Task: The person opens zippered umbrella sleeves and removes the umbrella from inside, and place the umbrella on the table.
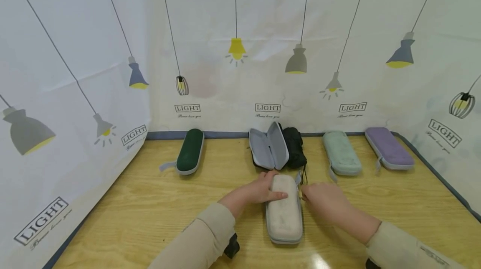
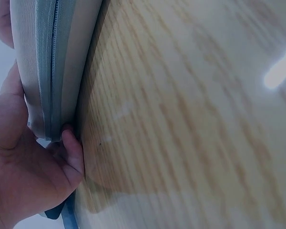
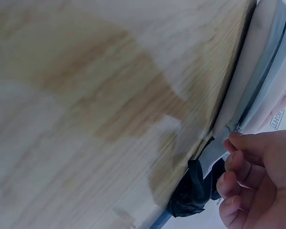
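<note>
A cream zip case (image 1: 284,221) with grey edging lies on the wooden table in front of me. My left hand (image 1: 261,189) grips its far left part, thumb across the lid and other fingers down the side. In the left wrist view, the closed zip (image 2: 54,62) runs along the case's side. My right hand (image 1: 326,199) is at the far right side of the case. Its thumb and forefinger pinch the zip pull (image 3: 235,128), seen in the right wrist view, while a grey fabric tab (image 3: 212,153) hangs beside them.
Behind the cream case stand an open dark case (image 1: 268,148) with grey lining and a black bundle (image 1: 294,148) with a cord. A green case (image 1: 190,150) lies at the back left. Mint (image 1: 342,152) and purple (image 1: 388,147) cases lie back right. Printed cloth (image 1: 233,18) encloses the table.
</note>
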Demonstrator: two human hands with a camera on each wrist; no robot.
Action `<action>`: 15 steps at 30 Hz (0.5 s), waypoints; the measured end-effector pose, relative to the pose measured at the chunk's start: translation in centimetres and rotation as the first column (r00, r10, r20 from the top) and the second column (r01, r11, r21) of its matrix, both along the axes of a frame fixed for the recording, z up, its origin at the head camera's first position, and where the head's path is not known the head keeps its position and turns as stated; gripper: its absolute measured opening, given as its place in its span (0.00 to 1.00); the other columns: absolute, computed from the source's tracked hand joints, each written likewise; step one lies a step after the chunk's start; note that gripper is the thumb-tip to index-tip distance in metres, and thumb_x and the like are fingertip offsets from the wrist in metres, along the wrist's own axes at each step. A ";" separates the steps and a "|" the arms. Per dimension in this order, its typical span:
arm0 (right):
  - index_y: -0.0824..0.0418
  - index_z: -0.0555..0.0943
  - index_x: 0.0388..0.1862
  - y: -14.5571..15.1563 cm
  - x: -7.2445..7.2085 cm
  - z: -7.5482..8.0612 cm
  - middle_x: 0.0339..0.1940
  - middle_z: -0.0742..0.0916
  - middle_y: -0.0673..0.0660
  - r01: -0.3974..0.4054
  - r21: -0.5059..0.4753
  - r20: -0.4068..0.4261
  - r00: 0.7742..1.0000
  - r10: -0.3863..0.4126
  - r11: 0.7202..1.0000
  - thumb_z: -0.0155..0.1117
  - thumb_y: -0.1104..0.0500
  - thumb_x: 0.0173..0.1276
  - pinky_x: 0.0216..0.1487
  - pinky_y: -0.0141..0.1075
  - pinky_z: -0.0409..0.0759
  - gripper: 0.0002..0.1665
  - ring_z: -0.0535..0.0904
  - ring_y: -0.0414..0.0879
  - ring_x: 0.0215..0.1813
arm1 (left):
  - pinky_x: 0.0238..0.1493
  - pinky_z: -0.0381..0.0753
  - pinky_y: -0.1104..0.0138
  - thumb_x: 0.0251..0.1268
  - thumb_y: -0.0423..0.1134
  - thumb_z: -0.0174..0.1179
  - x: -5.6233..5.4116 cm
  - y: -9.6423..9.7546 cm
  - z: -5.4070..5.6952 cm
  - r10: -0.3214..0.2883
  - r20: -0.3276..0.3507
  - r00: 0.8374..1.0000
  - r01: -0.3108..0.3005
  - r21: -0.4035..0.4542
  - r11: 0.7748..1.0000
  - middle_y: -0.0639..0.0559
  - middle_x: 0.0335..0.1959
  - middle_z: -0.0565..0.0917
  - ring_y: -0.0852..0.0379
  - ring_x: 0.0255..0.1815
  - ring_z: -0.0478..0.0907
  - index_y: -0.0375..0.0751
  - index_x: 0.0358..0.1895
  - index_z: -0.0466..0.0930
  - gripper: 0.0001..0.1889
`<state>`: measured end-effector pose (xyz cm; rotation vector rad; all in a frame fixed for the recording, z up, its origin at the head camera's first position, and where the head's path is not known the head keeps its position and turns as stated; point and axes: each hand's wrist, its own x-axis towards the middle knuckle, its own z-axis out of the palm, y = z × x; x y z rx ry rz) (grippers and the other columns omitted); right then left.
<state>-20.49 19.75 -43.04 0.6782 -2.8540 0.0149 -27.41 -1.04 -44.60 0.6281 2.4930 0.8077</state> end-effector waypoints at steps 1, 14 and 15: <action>0.54 0.72 0.18 0.0 -0.1 0.0 0.13 0.72 0.46 0.003 0.003 -0.004 1.000 -0.003 1.000 0.68 0.62 0.62 0.14 0.38 0.67 0.17 0.66 0.40 0.16 | 0.67 0.62 0.56 0.66 0.58 0.59 0.0 0.0 0.0 -0.001 0.001 1.000 0.001 0.001 1.000 0.36 0.72 0.55 0.45 0.72 0.58 0.43 0.75 0.51 0.42; 0.55 0.78 0.23 -0.1 -0.7 0.1 0.17 0.79 0.49 -0.004 0.040 -0.069 0.998 0.007 0.999 0.72 0.59 0.60 0.17 0.41 0.73 0.12 0.76 0.46 0.19 | 0.65 0.64 0.56 0.66 0.57 0.61 0.1 0.0 0.0 -0.009 -0.018 1.000 0.010 0.028 1.000 0.37 0.70 0.58 0.44 0.70 0.61 0.42 0.74 0.53 0.41; 0.55 0.79 0.24 -0.2 -0.7 0.2 0.18 0.80 0.49 -0.005 0.037 -0.060 0.998 0.007 0.999 0.73 0.58 0.60 0.18 0.41 0.74 0.10 0.77 0.46 0.21 | 0.65 0.64 0.56 0.65 0.57 0.61 0.1 -0.2 0.0 -0.007 -0.010 1.000 0.008 0.038 0.999 0.37 0.70 0.58 0.45 0.70 0.60 0.43 0.75 0.54 0.41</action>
